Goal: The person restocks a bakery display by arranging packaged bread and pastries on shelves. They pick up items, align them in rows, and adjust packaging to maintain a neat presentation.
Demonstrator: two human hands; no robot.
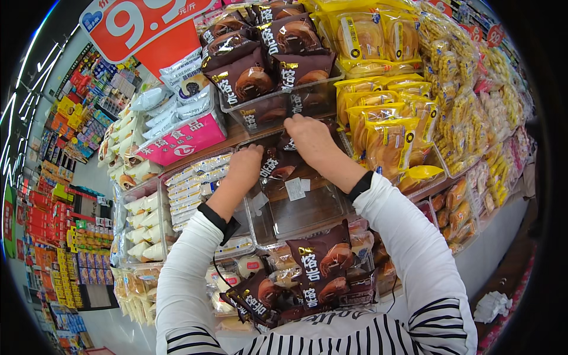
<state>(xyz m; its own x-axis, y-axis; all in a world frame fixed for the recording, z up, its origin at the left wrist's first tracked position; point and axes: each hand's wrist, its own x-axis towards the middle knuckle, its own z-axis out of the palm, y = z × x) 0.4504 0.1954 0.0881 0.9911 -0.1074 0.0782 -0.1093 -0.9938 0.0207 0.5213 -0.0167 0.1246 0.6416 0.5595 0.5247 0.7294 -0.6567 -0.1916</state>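
Observation:
My left hand (pixel 245 167) is at the left side of a clear plastic bin (pixel 301 217), beside a brown-wrapped packaged bread (pixel 277 165) at the bin's far end; whether the fingers grip it is unclear. Fingers bent, my right hand (pixel 310 140) reaches to the bin's far edge, over more brown packs and just below the raised clear bin (pixel 284 91) heaped with the same bread. What its fingertips hold is hidden. White paper slips (pixel 295 188) lie in the near bin. More brown packs (pixel 326 262) rest close to my body, on top of other packaged bread.
Yellow bread packs (pixel 390 137) are piled at right, with bagged snacks (pixel 461 111) beyond. At left stand a pink box (pixel 186 135) of pale packs and a bin of white-wrapped sticks (pixel 195 191). A red price sign (pixel 146 26) hangs at upper left. Crumpled white paper (pixel 492 306) lies lower right.

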